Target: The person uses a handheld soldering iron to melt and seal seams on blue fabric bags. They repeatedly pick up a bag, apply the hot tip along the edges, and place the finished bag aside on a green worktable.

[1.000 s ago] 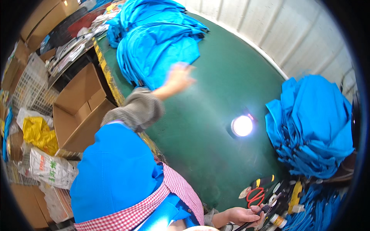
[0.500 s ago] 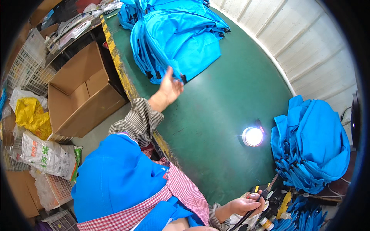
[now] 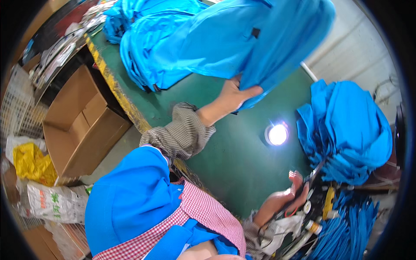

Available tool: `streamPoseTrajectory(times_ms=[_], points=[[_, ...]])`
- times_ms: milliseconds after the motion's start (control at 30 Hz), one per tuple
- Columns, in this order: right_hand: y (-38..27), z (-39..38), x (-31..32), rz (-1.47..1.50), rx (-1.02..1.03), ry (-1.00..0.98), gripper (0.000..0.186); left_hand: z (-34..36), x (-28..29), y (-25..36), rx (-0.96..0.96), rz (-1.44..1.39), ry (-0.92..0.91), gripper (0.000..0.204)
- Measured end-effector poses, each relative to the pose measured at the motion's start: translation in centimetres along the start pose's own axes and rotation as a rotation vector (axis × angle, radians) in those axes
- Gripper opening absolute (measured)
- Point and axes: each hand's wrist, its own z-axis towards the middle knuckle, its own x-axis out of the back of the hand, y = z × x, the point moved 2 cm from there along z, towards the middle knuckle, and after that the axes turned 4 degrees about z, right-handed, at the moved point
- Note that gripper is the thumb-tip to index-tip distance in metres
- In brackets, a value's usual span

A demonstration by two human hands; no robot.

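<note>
My left hand (image 3: 232, 99) is closed on the lower edge of a blue fabric piece (image 3: 277, 47) with a small black fitting, the thumb on the near side. The piece is raised and slanted, partly blurred, over the green table (image 3: 212, 160). Behind it lies a pile of similar blue fabric pieces (image 3: 151, 56). At the lower right, my right hand (image 3: 284, 197) has its fingers raised around a black-handled tool with a slim tip (image 3: 315, 171). The fingers hide most of its handle. That tip reaches toward a second blue fabric bundle (image 3: 346, 125).
A bright lamp (image 3: 276, 134) shines on the table. Blue strips (image 3: 346, 234), a small bottle (image 3: 313, 226) and a yellow-handled item (image 3: 328, 203) crowd the lower right. On the left stand an open cardboard box (image 3: 82, 130), a yellow bag (image 3: 32, 162) and a white sack (image 3: 56, 201).
My left hand has taken hold of a blue fabric piece and swung it up and to the right off the pile. My right hand has risen with the tool, its fingers straighter.
</note>
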Motion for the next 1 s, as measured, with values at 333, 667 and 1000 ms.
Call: streamPoseTrajectory(times_ms=[333,667,1000], points=[[9.2,3.4,-5.8,-0.218,-0.033,0.083,0.044,-10.5,-8.8,-8.4,0.511,0.212,-0.149,0.043],[8.5,4.3,-4.7,-0.109,-0.131,-0.066,0.046,-8.9,-8.5,-8.0,0.711,0.240,-0.480,0.076],[8.5,4.6,-5.4,-0.104,-0.175,-0.085,0.044,-10.3,-8.7,-9.0,0.624,0.139,-0.292,0.056]])
